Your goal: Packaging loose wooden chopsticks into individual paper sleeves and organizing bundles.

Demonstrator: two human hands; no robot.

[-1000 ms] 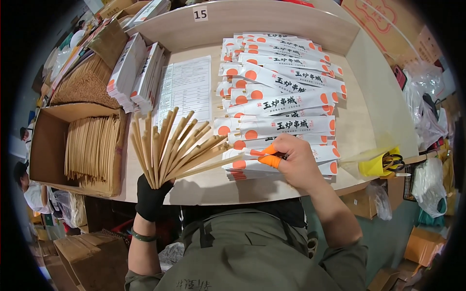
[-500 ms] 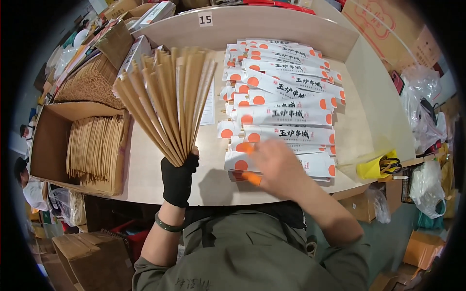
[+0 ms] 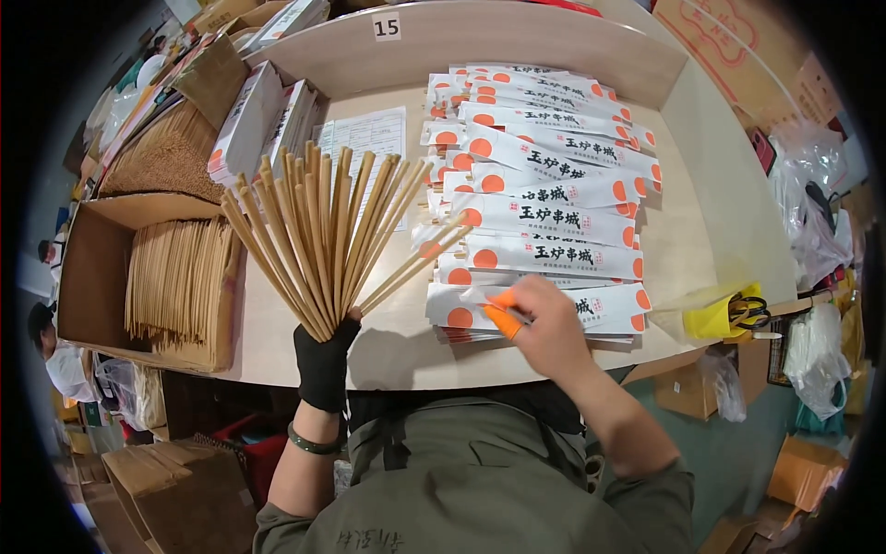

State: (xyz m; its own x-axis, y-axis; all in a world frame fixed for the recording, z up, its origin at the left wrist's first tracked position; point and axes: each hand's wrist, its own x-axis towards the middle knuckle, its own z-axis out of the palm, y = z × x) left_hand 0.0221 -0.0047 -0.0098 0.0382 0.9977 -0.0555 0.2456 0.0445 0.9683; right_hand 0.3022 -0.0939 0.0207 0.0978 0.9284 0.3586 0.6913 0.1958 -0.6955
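Observation:
My left hand [image 3: 325, 374], in a black fingerless glove, is closed round the lower ends of a fan of wooden chopsticks [image 3: 323, 235]. A couple of them splay out to the right, toward the stacked sleeves. My right hand [image 3: 544, 323], with orange covers on its thumb and finger, pinches at the top white paper chopstick sleeve [image 3: 609, 309] of the nearest stack. A pale, blurred edge shows at those fingertips. Behind it, many filled sleeves [image 3: 554, 217] with orange dots lie overlapped in a long pile, stick ends poking out on their left.
At the left stands an open cardboard box [image 3: 92, 277] of packed brown sticks, with another box behind. White printed cartons [image 3: 245, 125] and a paper sheet [image 3: 388, 129] lie at the back. Scissors [image 3: 746, 312] sit in a yellow holder [image 3: 706, 321] at the right edge.
The chopsticks in my left hand have tilted lower and spread wider, two swinging out right. My right hand has drawn its fingers together over the nearest stack.

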